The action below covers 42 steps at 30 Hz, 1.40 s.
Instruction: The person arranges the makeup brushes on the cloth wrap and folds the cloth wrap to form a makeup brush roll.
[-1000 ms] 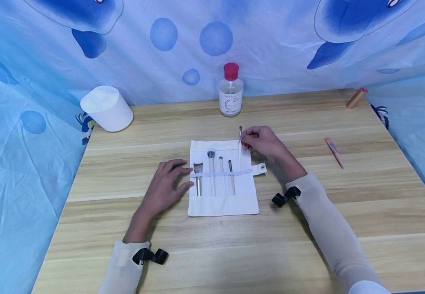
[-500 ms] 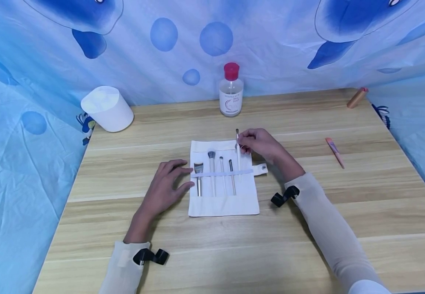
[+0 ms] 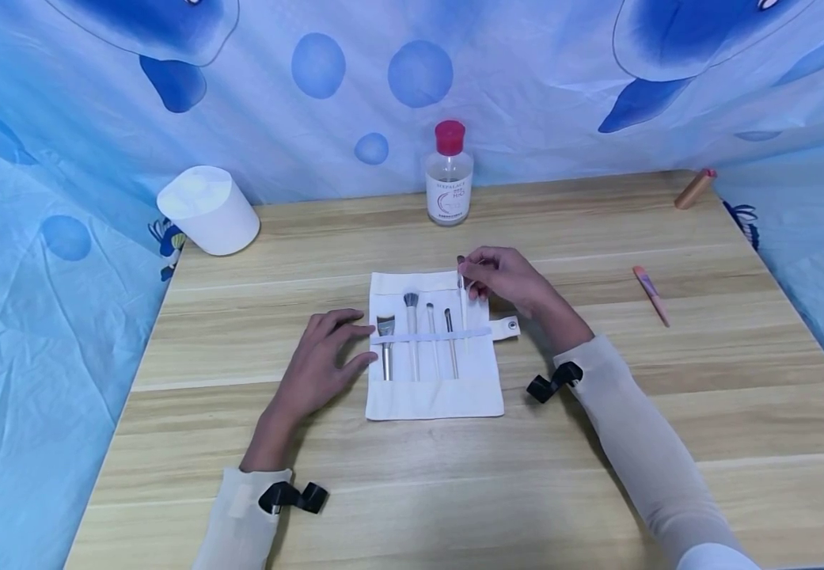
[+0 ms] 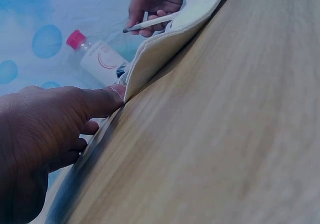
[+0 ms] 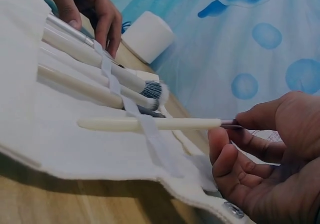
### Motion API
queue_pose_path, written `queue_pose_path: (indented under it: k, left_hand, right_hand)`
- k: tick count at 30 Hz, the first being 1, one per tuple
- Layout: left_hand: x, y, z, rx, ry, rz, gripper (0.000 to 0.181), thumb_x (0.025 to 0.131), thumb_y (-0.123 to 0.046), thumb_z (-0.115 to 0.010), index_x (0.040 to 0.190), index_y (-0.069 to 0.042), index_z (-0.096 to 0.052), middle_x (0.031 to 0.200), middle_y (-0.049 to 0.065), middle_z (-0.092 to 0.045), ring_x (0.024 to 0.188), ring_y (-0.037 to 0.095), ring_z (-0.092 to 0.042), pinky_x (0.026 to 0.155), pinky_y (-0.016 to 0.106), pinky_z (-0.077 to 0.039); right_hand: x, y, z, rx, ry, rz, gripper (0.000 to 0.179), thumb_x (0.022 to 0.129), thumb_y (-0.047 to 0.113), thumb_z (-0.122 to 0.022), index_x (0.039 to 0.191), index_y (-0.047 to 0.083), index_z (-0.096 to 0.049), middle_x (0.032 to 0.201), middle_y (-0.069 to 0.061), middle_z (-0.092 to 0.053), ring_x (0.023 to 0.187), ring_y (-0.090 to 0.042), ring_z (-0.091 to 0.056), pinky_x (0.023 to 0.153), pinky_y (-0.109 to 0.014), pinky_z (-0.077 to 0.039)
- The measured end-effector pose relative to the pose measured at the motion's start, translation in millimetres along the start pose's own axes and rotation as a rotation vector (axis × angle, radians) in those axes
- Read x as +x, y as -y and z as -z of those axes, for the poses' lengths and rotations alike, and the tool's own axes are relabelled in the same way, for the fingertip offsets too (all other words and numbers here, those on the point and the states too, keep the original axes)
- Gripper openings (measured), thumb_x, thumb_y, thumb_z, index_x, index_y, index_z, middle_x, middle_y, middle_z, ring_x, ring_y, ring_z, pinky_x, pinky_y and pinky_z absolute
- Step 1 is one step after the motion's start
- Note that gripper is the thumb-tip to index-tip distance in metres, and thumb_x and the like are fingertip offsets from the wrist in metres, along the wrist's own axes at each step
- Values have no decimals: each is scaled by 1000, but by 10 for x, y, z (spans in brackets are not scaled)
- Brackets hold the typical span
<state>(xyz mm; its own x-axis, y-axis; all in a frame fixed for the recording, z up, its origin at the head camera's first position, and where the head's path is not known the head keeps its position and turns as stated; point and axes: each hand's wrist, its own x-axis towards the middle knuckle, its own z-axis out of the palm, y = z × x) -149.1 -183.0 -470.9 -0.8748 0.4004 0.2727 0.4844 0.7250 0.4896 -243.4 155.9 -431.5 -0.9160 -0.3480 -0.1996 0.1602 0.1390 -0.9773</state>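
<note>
A white cloth brush roll [image 3: 434,400] lies unrolled on the table, several makeup brushes held under its elastic strap [image 3: 419,337]. My right hand [image 3: 504,277] pinches a thin makeup brush [image 5: 185,124] near its dark bristle end, over the roll's far right part. In the right wrist view the strap crosses that brush's pale handle, whose tip points toward the roll's near pocket [image 5: 20,84]. At the roll's left edge rests my left hand [image 3: 320,356], thumb and fingers apart and touching the cloth edge. Beside it sits a flat, wide brush [image 3: 386,348].
A clear bottle [image 3: 449,186] with a red cap stands at the back. To its left is a white cylindrical container [image 3: 208,212]. A pink brush [image 3: 651,295] lies on the right, and a brown tube [image 3: 695,189] is at the far right corner. A snap tab [image 3: 506,328] sticks out rightward.
My right hand has shifted slightly left, and the brush has slid down toward the near side, its handle lower through the strap. My left hand stays in place.
</note>
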Motion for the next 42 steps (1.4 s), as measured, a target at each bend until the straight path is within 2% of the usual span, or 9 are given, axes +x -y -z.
queue_pose_path:
  k: [8, 16, 23, 31, 38, 42]
  left_hand:
    - [1, 4, -6, 8, 4, -3, 42, 90, -40, -76, 125, -18, -70, 143, 3, -52, 125, 24, -44, 103, 44, -37]
    - [-10, 13, -13, -2, 3, 4, 42, 90, -40, -76, 125, -18, -71, 142, 2, -52, 125, 24, -44, 103, 43, -37]
    - [-9, 4, -11, 4, 11, 9, 43, 91, -42, -74, 126, -18, -70, 143, 2, -52, 125, 23, -44, 103, 42, -37]
    - [9, -6, 10, -1, -3, -6, 42, 91, -40, -75, 125, -16, -71, 142, 4, -53, 125, 26, -44, 102, 45, -37]
    - [8, 0, 11, 4, 1, -1, 43, 90, -42, -75, 125, -17, -70, 143, 3, -53, 126, 25, -44, 103, 44, -37]
    - [4, 4, 2, 5, 6, 3, 43, 90, -42, -75, 126, -17, -70, 143, 3, -52, 126, 24, -44, 104, 43, -36]
  right_hand:
    - [-60, -27, 3, -52, 25, -52, 31, 98, 19, -67, 116, -6, -62, 84, -15, -65, 69, -20, -62, 60, -30, -52]
    - [-50, 11, 21, -87, -3, -9, 32, 103, 21, -60, 120, -5, -61, 95, -18, -64, 70, -24, -62, 58, -30, -50]
    - [-60, 12, 27, -139, 3, -22, 28, 101, 21, -62, 113, -4, -65, 89, -18, -66, 64, -21, -60, 54, -29, -49]
    - [-123, 36, 20, -332, 43, -67, 23, 100, 25, -64, 101, 3, -70, 75, -11, -60, 54, -17, -48, 53, -29, -46]
    - [-170, 51, 8, -569, 75, -16, 19, 96, 29, -68, 93, 12, -76, 85, -4, -64, 73, -21, -50, 63, -32, -40]
    - [-187, 25, 4, -611, 135, 11, 17, 94, 28, -71, 89, 13, -77, 76, 0, -60, 68, -18, -47, 60, -30, -37]
